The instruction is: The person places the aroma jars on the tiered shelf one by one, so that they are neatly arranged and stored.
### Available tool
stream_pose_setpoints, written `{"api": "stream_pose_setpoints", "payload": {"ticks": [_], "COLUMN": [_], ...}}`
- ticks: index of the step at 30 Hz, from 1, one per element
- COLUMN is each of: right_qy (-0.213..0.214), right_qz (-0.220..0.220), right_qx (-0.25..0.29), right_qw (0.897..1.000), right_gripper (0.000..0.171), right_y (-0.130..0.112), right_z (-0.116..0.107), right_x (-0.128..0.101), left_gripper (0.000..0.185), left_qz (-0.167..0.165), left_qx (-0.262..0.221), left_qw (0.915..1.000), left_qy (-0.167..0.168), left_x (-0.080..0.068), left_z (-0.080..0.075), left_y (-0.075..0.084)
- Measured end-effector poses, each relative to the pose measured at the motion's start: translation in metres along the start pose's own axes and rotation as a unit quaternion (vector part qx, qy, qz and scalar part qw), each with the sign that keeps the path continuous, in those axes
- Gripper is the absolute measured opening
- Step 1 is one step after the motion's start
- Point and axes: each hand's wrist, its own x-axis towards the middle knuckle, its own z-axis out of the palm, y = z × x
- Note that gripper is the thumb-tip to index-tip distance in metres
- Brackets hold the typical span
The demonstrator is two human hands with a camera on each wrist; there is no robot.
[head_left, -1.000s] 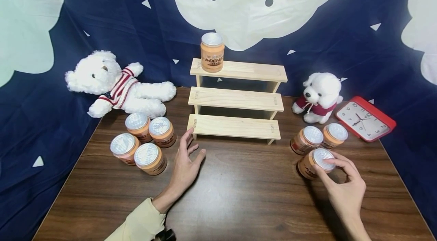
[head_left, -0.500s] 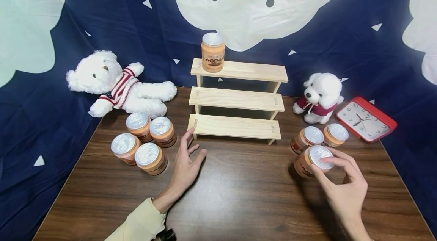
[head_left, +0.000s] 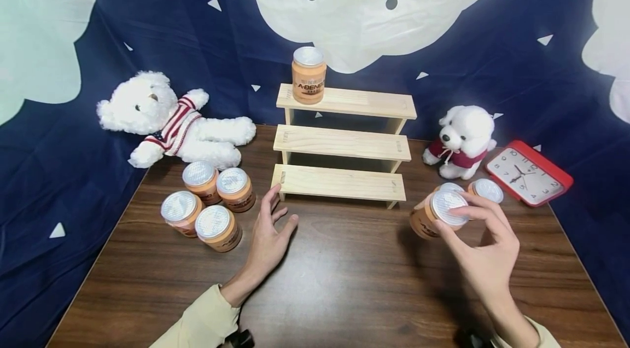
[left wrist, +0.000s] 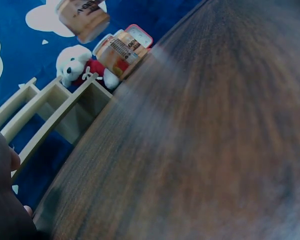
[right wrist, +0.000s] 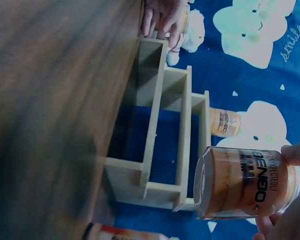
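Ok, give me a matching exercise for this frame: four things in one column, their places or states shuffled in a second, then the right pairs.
Things:
1. jar in the right hand
2. jar on the wooden stand
3. red clock
4. left hand

Places or states:
A. top step, upright
B. lying at the table's far right corner
C. lifted off the table, gripped at the lid
D. resting open on the table near the lowest step

Pairs: 1-C, 2-A, 3-B, 4-D

The held jar (head_left: pixel 433 215) hides most of a jar behind (head_left: pixel 451 187); the table (left wrist: pixel 200 150) looks blurry; the left hand (left wrist: pixel 2 195) is cut off.
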Motion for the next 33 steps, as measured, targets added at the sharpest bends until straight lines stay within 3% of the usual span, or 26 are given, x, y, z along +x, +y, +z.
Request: {"api": "stream_pose_setpoints", "payload": {"ticks": [11, 18, 33], "right_qy": [0.016, 0.029, -0.024], "right_qz": [-0.047, -0.059, -0.043], "right_qx": [0.07, 0.118, 0.167], "right_qw": [0.996, 0.991, 0.985], "right_gripper": [0.027, 0.036, 0.046], "right_y": [-0.026, -0.034, -0.021], "right_z": [0.024, 0.038, 0.076], "right_x": [0.036, 0.055, 0.067], "left_gripper": [0.078, 0.079, 0.078], "left_qz": [0.003, 0.003, -0.004], "left_qx": [-0.001, -0.001, -0.001], "left_qw": [1.0, 1.0, 1.0], "left_qy": [0.0, 0.002, 0.002], "left_x": [-0.001, -0.001, 0.001], "left_z": [0.002, 0.001, 0.001], "left_y": [0.002, 0.003, 0.002]}}
